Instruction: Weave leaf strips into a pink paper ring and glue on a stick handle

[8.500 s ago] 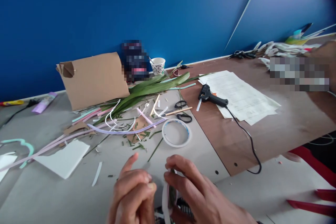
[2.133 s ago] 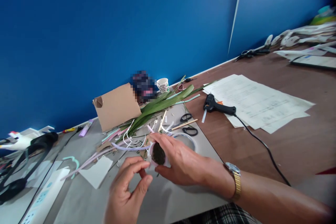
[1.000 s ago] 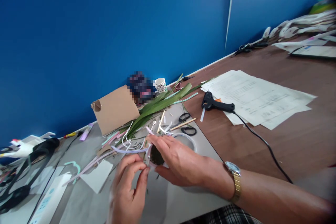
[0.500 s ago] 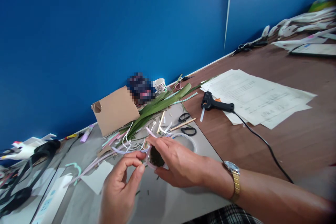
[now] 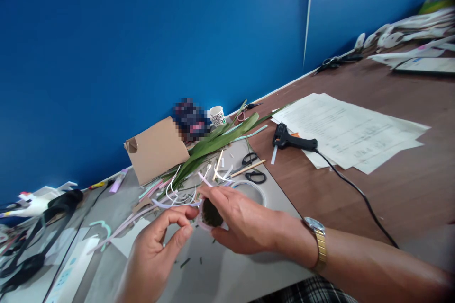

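Observation:
My right hand point(image 5: 241, 218), with a gold watch point(image 5: 316, 234) on its wrist, curls around a small round piece with a dark green middle and a pale pinkish rim point(image 5: 212, 213). Much of this piece is hidden behind the fingers. Close by on its left is my left hand point(image 5: 161, 241), thumb and forefinger parted, the forefinger's tip at the rim; I cannot tell whether it touches. Past the right hand lies a clear ring-shaped roll point(image 5: 261, 191). Pale curled strips point(image 5: 177, 194) and long green leaves point(image 5: 213, 139) spread beyond the hands.
Black-handled scissors point(image 5: 256, 177) lie near wooden sticks. A black glue gun point(image 5: 293, 141) with a cord rests beside printed papers point(image 5: 351, 128). A cardboard piece point(image 5: 156, 149) and a paper cup point(image 5: 216, 116) stand by the blue wall. On the left is a white power strip point(image 5: 73, 270).
My left hand has drawn slightly left and down, and its thumb and forefinger have parted from a near pinch. The right hand keeps hold of the round piece, almost unmoved.

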### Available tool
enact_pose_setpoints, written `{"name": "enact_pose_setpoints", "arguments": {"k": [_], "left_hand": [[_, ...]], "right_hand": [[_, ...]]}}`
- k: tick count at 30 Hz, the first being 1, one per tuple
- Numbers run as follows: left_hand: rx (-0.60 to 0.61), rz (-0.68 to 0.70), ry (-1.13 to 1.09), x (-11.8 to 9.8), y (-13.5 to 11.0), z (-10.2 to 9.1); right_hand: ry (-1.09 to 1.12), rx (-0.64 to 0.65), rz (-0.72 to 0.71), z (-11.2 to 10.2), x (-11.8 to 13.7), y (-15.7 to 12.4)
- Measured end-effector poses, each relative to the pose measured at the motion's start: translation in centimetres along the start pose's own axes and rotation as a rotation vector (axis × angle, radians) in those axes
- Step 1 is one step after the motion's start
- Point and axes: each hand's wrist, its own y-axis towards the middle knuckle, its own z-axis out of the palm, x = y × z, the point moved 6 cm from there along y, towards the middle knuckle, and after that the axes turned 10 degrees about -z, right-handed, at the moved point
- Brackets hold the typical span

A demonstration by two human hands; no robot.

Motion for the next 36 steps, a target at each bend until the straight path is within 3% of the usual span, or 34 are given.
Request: {"name": "enact_pose_setpoints", "arguments": {"k": [13,25,36], "left_hand": [[0.086,0.037,0.141,-0.1,0.6,-1.1],[0.001,0.076,0.192,-1.2,0.3,-0.9],[-0.013,0.137,0.259,-1.9,0.3,-0.8]], "right_hand": [[-0.001,0.026,0.020,0.2,-0.2,0.0],[0.052,-0.018,0.096,-0.1,-0.6,-0.3],[0.050,0.039,0.167,0.1,-0.9,-0.1]]}}
